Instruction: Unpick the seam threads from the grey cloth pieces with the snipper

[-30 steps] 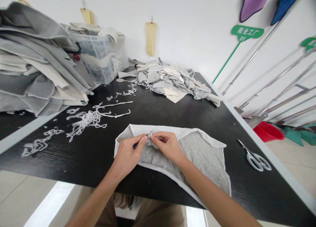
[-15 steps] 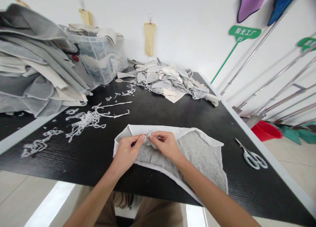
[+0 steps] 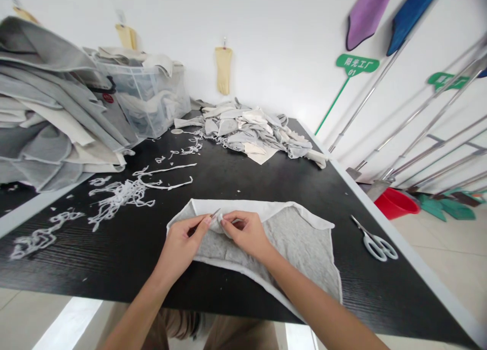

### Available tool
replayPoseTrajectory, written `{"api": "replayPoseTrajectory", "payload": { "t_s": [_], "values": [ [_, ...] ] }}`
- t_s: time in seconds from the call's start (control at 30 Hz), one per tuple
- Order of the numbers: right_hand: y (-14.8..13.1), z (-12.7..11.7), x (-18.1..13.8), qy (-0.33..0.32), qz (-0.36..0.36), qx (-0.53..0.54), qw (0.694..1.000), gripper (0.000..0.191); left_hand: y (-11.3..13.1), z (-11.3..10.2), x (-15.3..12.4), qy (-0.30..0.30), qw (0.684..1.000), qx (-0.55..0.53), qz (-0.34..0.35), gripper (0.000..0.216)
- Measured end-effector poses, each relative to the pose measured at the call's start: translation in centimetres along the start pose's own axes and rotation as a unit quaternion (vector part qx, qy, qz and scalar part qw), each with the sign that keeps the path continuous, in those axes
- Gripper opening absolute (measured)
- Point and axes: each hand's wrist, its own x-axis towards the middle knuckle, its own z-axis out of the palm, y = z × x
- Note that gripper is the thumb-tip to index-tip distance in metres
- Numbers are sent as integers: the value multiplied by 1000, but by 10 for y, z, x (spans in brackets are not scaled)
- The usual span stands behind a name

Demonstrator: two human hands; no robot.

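A grey cloth with white edging lies spread on the black table in front of me, its far edge folded over to a white side. My left hand is closed at its left part, thumb and forefinger pinching a thin pointed tool. Its tip points up and right; the rest is hidden in my fingers, so its kind is unclear. My right hand pinches a bunched bit of the same cloth just beside that tip. White-handled scissors lie apart at the right, blades pointing away.
White thread scraps litter the table's left side. A heap of grey and white cloth pieces sits at the back. Stacked cloths and a clear plastic bin stand at left. Poles and a red bucket are beyond the right edge.
My fingertips have moved slightly apart, and the thin tool tip now shows between them. The whole view has shifted a little, so the table things appear further left.
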Motion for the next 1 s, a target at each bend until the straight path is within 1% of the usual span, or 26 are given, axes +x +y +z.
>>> {"api": "replayPoseTrajectory", "payload": {
  "t_s": [0.1, 0.2, 0.27, 0.4, 0.5, 0.53, 0.6, 0.67, 0.7, 0.73, 0.8, 0.9, 1.0],
  "values": [
    [2, -1, -2, 10, -35, -51, 998, 18, -5, -4, -5, 49, 997, 57, 19, 35],
    [-1, -3, -4, 6, -74, -104, 992, 15, -6, -6, -9, 101, 985, 126, 59, 34],
    [-4, -4, -5, 7, -88, -121, 989, 14, -5, -7, -11, 125, 978, 147, 82, 33],
    [-9, -6, -8, 30, -100, -104, 989, 13, -6, -13, -21, 153, 972, 147, 99, 35],
    [-9, -9, -11, 32, -115, -67, 991, 28, -8, -21, -34, 160, 971, 145, 100, 35],
    [-10, -11, -12, 42, -115, -56, 991, 31, -9, -24, -39, 163, 971, 145, 101, 35],
    [-11, -18, -8, 94, -101, -56, 989, 33, -12, -32, -49, 170, 969, 144, 106, 34],
    [-14, -28, 4, 151, -73, -115, 979, 32, -14, -39, -58, 173, 967, 144, 115, 33],
    [-16, -34, 14, 163, -58, -159, 972, 31, -16, -43, -62, 174, 967, 144, 118, 33],
    [-17, -40, 25, 161, -45, -204, 965, 29, -17, -46, -66, 174, 967, 144, 121, 32],
    [-17, -50, 51, 130, -27, -268, 954, 23, -19, -50, -71, 178, 965, 145, 124, 32],
    [-8, -59, 85, 73, -6, -309, 948, 17, -23, -53, -74, 185, 963, 147, 129, 33],
    [6, -59, 101, 25, 0, -342, 940, 19, -28, -53, -74, 193, 962, 137, 134, 32]
  ]
}}
